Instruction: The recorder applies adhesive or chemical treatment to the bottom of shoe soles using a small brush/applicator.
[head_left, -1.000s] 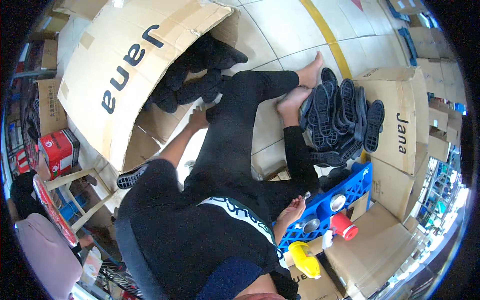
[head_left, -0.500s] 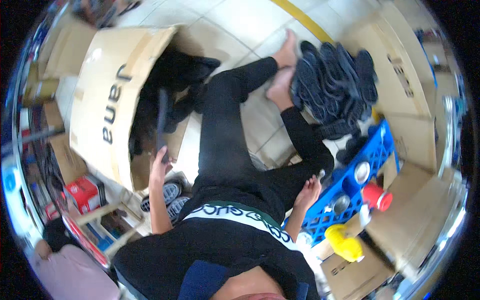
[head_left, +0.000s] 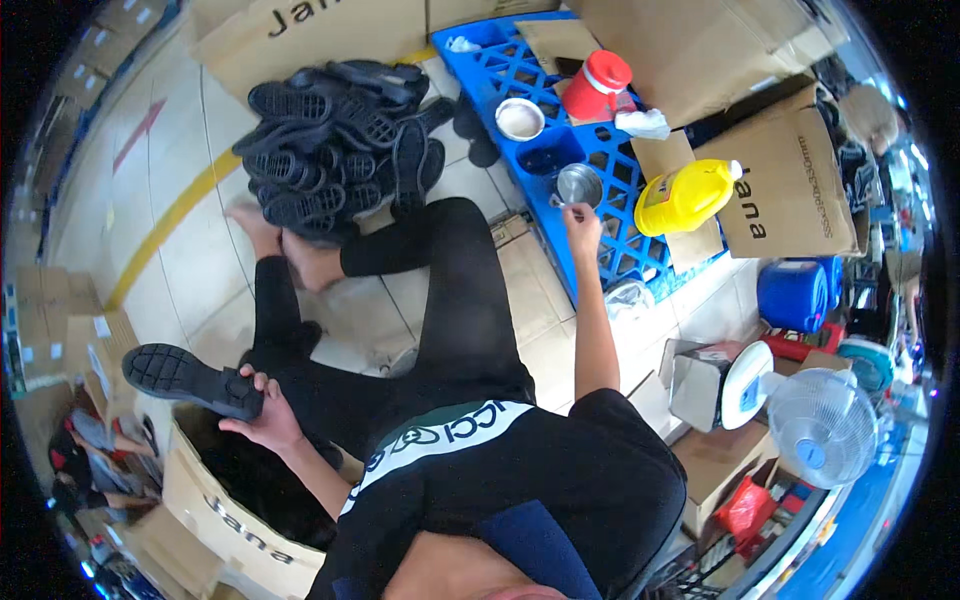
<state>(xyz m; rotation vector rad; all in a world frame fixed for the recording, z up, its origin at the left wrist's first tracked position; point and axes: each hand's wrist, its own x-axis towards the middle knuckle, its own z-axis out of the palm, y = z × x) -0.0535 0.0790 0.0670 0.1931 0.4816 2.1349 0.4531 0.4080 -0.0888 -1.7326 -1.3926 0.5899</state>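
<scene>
Now our left hand [head_left: 268, 418] is clamped on a black shoe sole [head_left: 190, 378] that sticks out sideways; our right hand [head_left: 581, 222] pinches something small beside the metal cup [head_left: 578, 184].

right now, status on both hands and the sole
Left hand gripping black sole over the open box. Right hand at metal cup on blue pallet. Nothing blocking.

Brown cartons [head_left: 790, 190] w/ dark print around; yellow jug [head_left: 685, 197] on blue pallet [head_left: 520, 75].

the person is wearing a black short-sleeved shirt with a white and green band across the chest, black trousers, and going barefoot, forearms bare.
</scene>
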